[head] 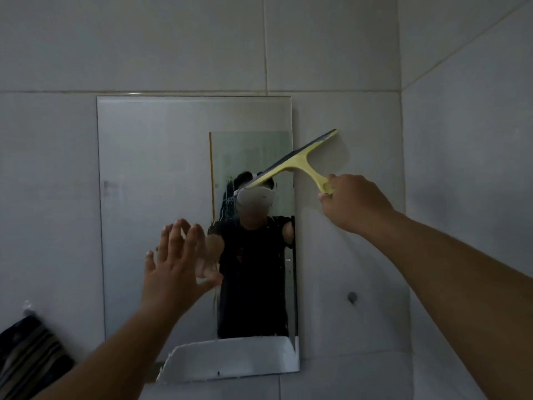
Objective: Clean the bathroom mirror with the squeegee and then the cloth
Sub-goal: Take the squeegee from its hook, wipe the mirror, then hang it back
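Note:
A rectangular mirror hangs on the tiled wall, its lower left corner broken off. Streaks and drips mark the glass near its middle. My right hand grips the handle of a yellow squeegee. The blade lies tilted, its lower end over the mirror's right side and its upper end over the wall tile. My left hand is raised with fingers spread in front of the mirror's lower middle and holds nothing. Whether it touches the glass is unclear.
A dark striped cloth hangs from a wall hook at the lower left. A small round fitting sticks out of the tile right of the mirror. The wall corner runs down to the right.

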